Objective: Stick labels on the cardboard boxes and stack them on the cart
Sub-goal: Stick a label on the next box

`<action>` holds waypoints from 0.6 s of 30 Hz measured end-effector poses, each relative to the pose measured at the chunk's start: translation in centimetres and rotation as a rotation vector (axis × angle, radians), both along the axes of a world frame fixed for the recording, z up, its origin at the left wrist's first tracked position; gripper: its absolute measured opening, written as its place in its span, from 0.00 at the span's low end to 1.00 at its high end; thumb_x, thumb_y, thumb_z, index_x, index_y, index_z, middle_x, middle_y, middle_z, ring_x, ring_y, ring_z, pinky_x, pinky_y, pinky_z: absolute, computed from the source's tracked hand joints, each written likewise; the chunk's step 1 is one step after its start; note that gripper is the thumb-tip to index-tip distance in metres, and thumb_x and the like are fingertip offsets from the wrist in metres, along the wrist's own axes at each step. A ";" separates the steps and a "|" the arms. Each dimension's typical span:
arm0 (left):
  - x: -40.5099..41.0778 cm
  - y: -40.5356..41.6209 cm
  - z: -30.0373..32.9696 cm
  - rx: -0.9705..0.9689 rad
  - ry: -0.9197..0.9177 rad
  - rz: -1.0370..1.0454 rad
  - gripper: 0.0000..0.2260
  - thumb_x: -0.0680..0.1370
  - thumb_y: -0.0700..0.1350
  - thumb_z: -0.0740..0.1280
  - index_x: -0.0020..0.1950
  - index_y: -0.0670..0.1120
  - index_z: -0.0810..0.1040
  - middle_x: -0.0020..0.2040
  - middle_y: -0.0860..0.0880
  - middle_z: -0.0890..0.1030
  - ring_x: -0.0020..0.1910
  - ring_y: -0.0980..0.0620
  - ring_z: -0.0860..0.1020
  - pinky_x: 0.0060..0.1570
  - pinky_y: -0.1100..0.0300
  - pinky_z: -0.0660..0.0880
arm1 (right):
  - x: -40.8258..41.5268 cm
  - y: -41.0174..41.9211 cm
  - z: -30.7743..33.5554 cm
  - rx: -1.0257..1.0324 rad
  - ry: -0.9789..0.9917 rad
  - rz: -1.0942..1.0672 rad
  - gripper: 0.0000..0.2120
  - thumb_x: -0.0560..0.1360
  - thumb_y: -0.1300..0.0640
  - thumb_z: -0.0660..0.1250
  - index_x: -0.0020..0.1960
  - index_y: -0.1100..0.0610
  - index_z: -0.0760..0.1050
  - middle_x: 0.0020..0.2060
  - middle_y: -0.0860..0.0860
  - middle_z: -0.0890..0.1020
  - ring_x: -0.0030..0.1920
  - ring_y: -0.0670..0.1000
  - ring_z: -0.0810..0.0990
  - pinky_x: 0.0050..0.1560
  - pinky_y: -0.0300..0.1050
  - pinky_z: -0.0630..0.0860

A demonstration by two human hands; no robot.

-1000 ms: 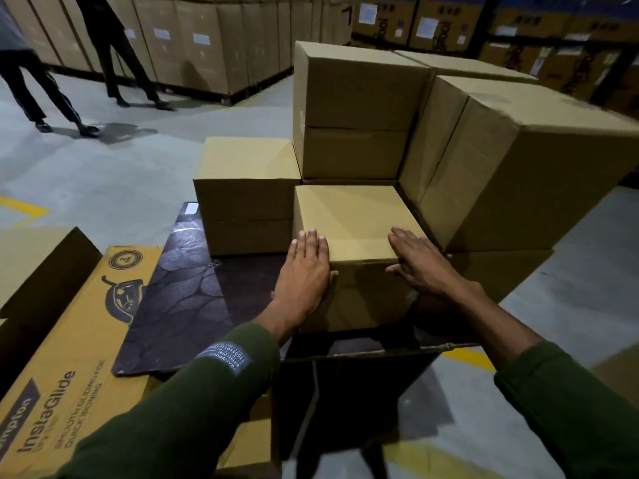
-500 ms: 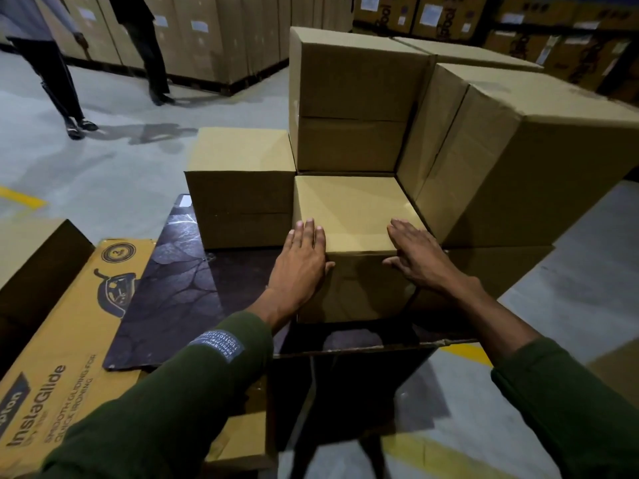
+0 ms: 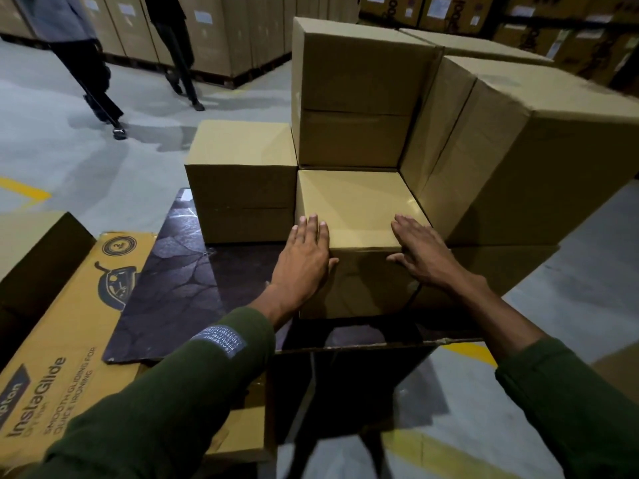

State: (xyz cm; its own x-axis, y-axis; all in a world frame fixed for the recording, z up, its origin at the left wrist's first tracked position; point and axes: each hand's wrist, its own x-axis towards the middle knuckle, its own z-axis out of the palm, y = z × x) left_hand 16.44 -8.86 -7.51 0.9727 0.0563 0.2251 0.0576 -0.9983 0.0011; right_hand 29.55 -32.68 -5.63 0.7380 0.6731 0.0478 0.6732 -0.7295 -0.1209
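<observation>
Now two hands, left point(image 3: 304, 261) and right point(image 3: 423, 254), rest flat, fingers straight, on one box point(image 3: 356, 202).

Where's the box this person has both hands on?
Centre of the head view: the small box sits on the dark board, tucked between a left box and taller stacks.

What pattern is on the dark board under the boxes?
A dark purplish-black crackled, vein-like pattern on the board, seen best in the head view.

Two people point(image 3: 86, 63) walk past stacked pallets point(image 3: 221, 32).
</observation>
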 end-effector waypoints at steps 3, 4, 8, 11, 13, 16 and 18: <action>0.0 -0.1 0.0 -0.004 0.007 0.004 0.34 0.83 0.58 0.55 0.79 0.38 0.48 0.79 0.34 0.50 0.79 0.37 0.49 0.77 0.45 0.51 | -0.1 0.0 0.0 0.005 0.011 0.002 0.36 0.80 0.43 0.61 0.81 0.55 0.49 0.80 0.52 0.49 0.80 0.51 0.46 0.79 0.55 0.46; 0.0 -0.1 0.0 -0.005 0.010 0.003 0.34 0.83 0.58 0.55 0.79 0.38 0.48 0.79 0.34 0.50 0.79 0.37 0.49 0.77 0.45 0.51 | -0.1 -0.1 0.0 0.005 0.013 0.000 0.36 0.80 0.43 0.61 0.81 0.54 0.49 0.81 0.52 0.48 0.80 0.51 0.46 0.79 0.55 0.46; 0.0 -0.1 0.0 -0.007 0.019 -0.002 0.34 0.83 0.58 0.55 0.79 0.39 0.47 0.79 0.35 0.49 0.79 0.37 0.48 0.77 0.45 0.51 | -0.1 -0.1 -0.1 -0.001 0.020 -0.007 0.36 0.80 0.43 0.61 0.81 0.54 0.49 0.81 0.51 0.48 0.80 0.51 0.45 0.79 0.54 0.45; -0.1 0.0 0.2 -0.014 0.025 -0.007 0.34 0.83 0.58 0.54 0.79 0.39 0.47 0.79 0.35 0.48 0.79 0.38 0.47 0.77 0.45 0.50 | -0.1 -0.1 0.0 0.005 0.019 -0.001 0.36 0.80 0.44 0.61 0.81 0.54 0.49 0.81 0.52 0.48 0.80 0.51 0.46 0.79 0.55 0.46; -0.1 0.0 0.3 -0.012 0.031 -0.016 0.33 0.83 0.57 0.54 0.79 0.39 0.46 0.79 0.35 0.48 0.79 0.38 0.47 0.77 0.46 0.50 | -0.2 -0.1 0.0 0.014 0.018 0.003 0.36 0.80 0.44 0.61 0.81 0.54 0.49 0.81 0.52 0.48 0.80 0.52 0.46 0.79 0.56 0.46; -0.2 0.0 0.4 -0.012 0.033 -0.016 0.33 0.83 0.57 0.55 0.79 0.39 0.47 0.79 0.35 0.47 0.79 0.38 0.47 0.77 0.46 0.49 | -0.1 -0.1 0.0 0.011 0.009 0.003 0.36 0.80 0.43 0.61 0.81 0.55 0.49 0.81 0.52 0.48 0.80 0.52 0.46 0.79 0.55 0.46; -0.2 -0.1 0.4 -0.008 0.027 -0.009 0.33 0.83 0.57 0.55 0.79 0.39 0.47 0.79 0.35 0.48 0.79 0.38 0.47 0.77 0.47 0.48 | -0.2 -0.2 0.0 0.008 0.001 0.005 0.36 0.80 0.43 0.61 0.81 0.55 0.49 0.81 0.52 0.48 0.80 0.51 0.46 0.79 0.55 0.45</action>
State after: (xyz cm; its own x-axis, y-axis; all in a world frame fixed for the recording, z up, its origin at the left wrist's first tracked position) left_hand 16.26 -8.92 -7.12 0.9789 0.0497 0.1980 0.0491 -0.9988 0.0076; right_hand 29.38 -32.83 -5.68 0.7349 0.6761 0.0524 0.6764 -0.7255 -0.1270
